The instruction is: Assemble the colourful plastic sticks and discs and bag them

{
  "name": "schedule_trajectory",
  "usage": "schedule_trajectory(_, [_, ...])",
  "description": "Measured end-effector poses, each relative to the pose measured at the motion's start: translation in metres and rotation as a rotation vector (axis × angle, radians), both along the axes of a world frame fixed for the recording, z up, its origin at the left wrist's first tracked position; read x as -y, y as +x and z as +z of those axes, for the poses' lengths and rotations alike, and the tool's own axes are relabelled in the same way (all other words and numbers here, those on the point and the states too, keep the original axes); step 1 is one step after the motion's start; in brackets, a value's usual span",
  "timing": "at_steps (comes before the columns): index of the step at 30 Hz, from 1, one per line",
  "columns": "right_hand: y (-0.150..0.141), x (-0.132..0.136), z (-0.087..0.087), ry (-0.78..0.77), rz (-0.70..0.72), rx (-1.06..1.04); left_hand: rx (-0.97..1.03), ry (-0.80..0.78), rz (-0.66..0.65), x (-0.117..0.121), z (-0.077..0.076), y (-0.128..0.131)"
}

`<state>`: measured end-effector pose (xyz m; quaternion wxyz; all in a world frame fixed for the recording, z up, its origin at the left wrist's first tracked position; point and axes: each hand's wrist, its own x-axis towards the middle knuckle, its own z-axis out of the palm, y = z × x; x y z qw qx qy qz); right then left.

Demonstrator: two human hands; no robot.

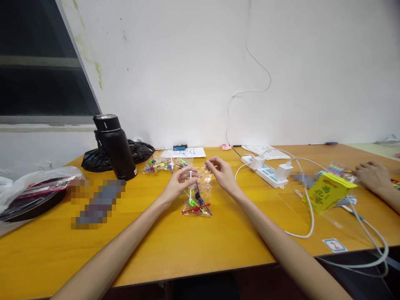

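My left hand [181,183] and my right hand [222,173] both pinch the top edge of a small clear plastic bag [200,192] over the middle of the orange table [162,246]. The bag hangs down to the tabletop and holds several small coloured plastic pieces, red, green, blue and black. The fingers of each hand are closed on the bag's rim, left at its left corner, right at its right corner. Behind the bag lies another clear bag of coloured pieces [162,165].
A black flask [115,146] stands at left in front of a black bag [137,152]. A white power strip [265,168] with chargers and cables runs right. A yellow carton [328,192] and another person's hand [373,175] are at far right. A plastic-wrapped dark dish [31,196] sits far left.
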<state>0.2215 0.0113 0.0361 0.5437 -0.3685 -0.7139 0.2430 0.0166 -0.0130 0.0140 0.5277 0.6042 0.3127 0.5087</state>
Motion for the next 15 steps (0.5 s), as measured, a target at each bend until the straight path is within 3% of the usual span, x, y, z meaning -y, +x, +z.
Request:
schedule_trajectory(8, [-0.005, 0.006, 0.003, 0.028, 0.030, -0.015, 0.005, -0.095, 0.079, 0.003, 0.002, -0.001])
schedule_trajectory(11, [-0.008, 0.014, 0.009, 0.150, -0.030, 0.033, -0.010, -0.098, 0.061, 0.003, 0.003, 0.000])
schedule_trajectory(15, [-0.009, 0.023, 0.013, 0.346, 0.010, 0.244, 0.040, -0.052, 0.020, 0.003, 0.002, 0.002])
